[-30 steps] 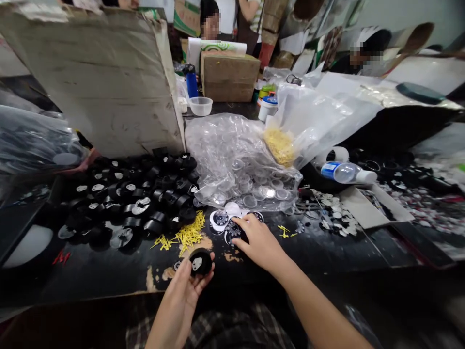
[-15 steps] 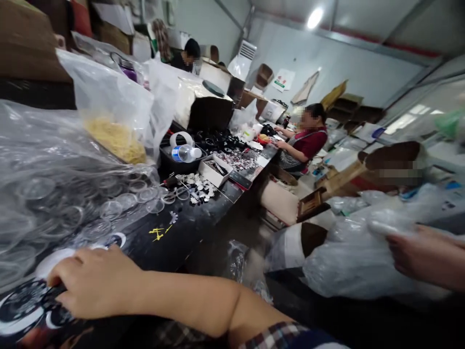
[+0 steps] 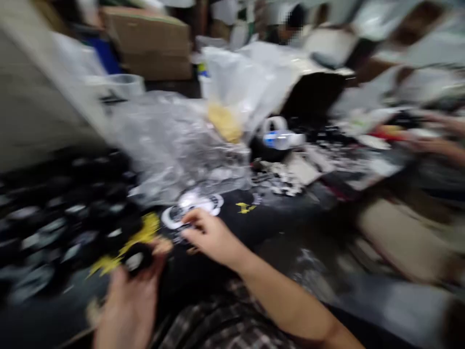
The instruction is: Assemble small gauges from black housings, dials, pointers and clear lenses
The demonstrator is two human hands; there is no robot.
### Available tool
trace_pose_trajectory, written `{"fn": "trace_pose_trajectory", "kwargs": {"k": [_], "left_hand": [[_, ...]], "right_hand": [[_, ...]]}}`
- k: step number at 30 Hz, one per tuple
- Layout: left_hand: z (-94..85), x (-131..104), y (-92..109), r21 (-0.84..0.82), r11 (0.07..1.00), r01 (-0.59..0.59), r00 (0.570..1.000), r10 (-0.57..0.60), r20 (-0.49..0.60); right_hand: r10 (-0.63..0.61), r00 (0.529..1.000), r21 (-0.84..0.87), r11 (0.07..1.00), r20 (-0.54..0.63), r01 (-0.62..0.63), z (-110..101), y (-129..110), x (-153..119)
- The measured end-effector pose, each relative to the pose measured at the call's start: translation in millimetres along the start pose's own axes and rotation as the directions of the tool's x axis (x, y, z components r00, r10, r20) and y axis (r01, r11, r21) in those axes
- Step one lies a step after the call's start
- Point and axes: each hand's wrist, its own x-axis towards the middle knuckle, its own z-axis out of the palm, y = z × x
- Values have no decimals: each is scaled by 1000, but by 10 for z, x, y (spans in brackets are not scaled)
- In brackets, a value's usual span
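The left hand point(image 3: 131, 295) has its grip closed around a round black case point(image 3: 137, 260), near the yellow pieces point(image 3: 148, 228) on the bench point(image 3: 265, 237). The right hand point(image 3: 214, 238) is at the white-and-black discs point(image 3: 170, 217), fingers curled; blur hides whether its grip pinches anything. A clear plastic bag point(image 3: 170, 145) lies behind the discs.

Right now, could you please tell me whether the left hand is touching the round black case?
Touching: the head view, though blurred, shows the left hand holding the round black case between its thumb and fingers.
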Motion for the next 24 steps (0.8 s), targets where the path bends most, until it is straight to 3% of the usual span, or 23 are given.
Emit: {"fn": "trace_pose_trajectory", "kwargs": {"k": [3, 7, 10, 13, 18, 21, 24], "left_hand": [[-167, -101, 7, -54, 997, -60, 997, 63, 45], [-237, -67, -48, -134, 990, -33, 997, 41, 59], [-264, -88, -75, -137, 991, 9, 999, -3, 43], [-277, -100, -108, -122, 992, 14, 995, -2, 98], [-304, -113, -169, -1, 998, -66, 987, 66, 149], [-339, -120, -175, 83, 990, -112, 980, 96, 173], [-360, -116, -175, 62, 991, -119, 974, 105, 199]], "right_hand": [[68, 995, 134, 988, 70, -77, 68, 146, 59], [122, 988, 173, 975, 93, -136, 144, 190, 94], [107, 994, 87, 990, 34, -110, 172, 129, 43], [4, 999, -71, 997, -42, -7, 230, 46, 5], [-143, 989, -302, 942, 26, 144, 361, -47, 5], [-104, 991, -369, 921, 79, 127, 369, -51, 23], [-37, 994, -390, 918, 105, 76, 338, -22, 22]]}}
